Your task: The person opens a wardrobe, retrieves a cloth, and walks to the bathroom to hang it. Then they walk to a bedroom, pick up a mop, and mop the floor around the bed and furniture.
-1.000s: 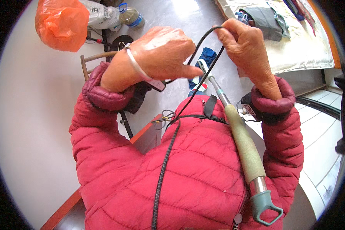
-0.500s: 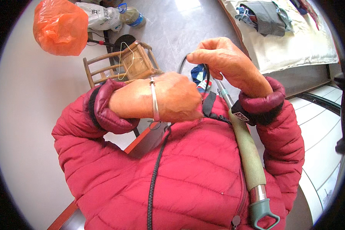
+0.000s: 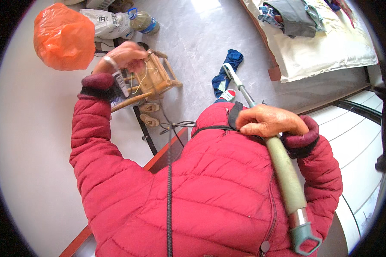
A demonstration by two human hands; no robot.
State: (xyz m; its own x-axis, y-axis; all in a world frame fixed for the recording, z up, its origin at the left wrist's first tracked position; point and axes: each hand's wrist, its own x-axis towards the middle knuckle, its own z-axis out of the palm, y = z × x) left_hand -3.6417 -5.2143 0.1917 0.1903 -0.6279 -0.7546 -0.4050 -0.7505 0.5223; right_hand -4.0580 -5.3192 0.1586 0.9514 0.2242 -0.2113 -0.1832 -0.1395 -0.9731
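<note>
- Two hands are working apart: the right hand (image 3: 268, 122) is lying closed against the chest, fingers curled over the mop handle (image 3: 283, 171) and touching a black strap (image 3: 233, 115) there; whether it is truly gripping the handle or only pressing it to the jacket I cannot tell.
- Mop handle is running slantwise across the red jacket (image 3: 210, 188), its green hanging loop (image 3: 305, 240) at the lower end and its metal shaft going up toward the floor.
- Mop head (image 3: 227, 75), with a blue cloth, is resting on the grey floor (image 3: 193, 47), well away from both hands, so no mopping stroke is being made at this moment.
- Left hand (image 3: 122, 58) is reaching out, fingers bent, at the top of a small wooden stool (image 3: 152, 81); it is touching or just above it, and whether it is closing on anything I cannot tell. A bangle is circling the wrist.
- Thin cord or wire (image 3: 139, 79) is looping over the stool beside that hand.
- Black cable (image 3: 169, 184) is hanging down the front of the jacket.
- Judging progress: the mop is in hand but parked, and the stool is being dealt with, so the floor work looks barely begun or paused.
- Farther out, an orange bag (image 3: 64, 36) is hanging at upper left, a plastic bottle (image 3: 143, 21) is lying near it, and a bed (image 3: 326, 43) with folded clothes is filling the upper right.
</note>
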